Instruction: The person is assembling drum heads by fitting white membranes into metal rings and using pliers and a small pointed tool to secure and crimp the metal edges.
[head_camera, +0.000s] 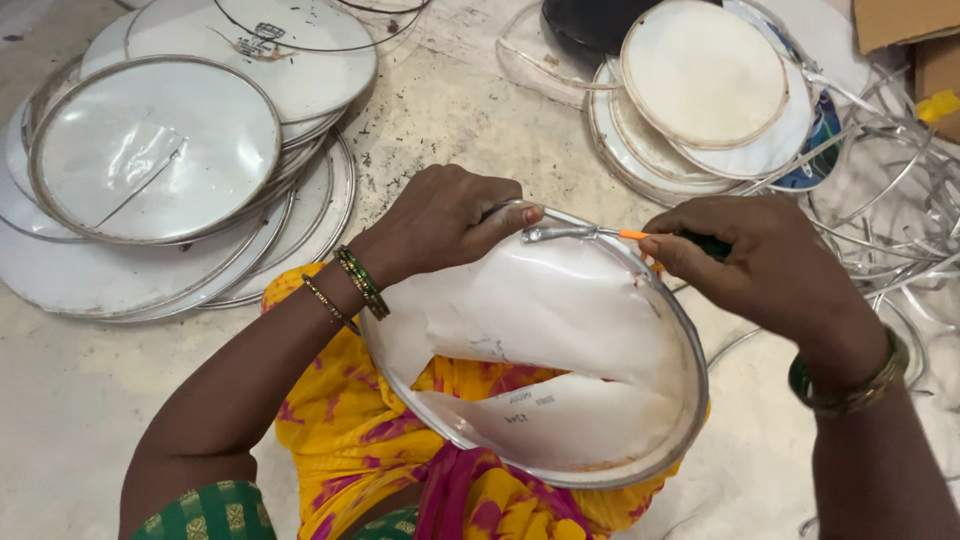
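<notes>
The person sits on a pale stone floor (470, 110) with a round drum skin (560, 330) resting over the lap, above yellow and pink cloth (340, 430). The skin is a white sheet stretched in a metal hoop (690, 370), and the sheet is torn across the middle, so the cloth shows through the gap.

The left hand (440, 220) is closed over the far edge of the hoop, with fingers curled on top and the thumb pressed against the rim. Green and gold bangles (355, 285) sit on that wrist. The right hand (770, 265) is closed around a small tool (600, 234) with a dark green handle, an orange collar and a metal tip. The tip lies on the rim just beside the left thumb. A green bangle (845, 385) circles the right wrist.

To the left of the lap, a pile of white drum skins (160, 150) lies flat on the floor, overlapping one another, the top one with a bright metal rim. At the upper right is a second, smaller pile (700, 90), its top skin cream coloured, with a dark round one partly hidden behind it. Further right, loose metal hoops (900, 200) lie tangled together, and the corner of a cardboard box (900, 25) shows at the top edge.
</notes>
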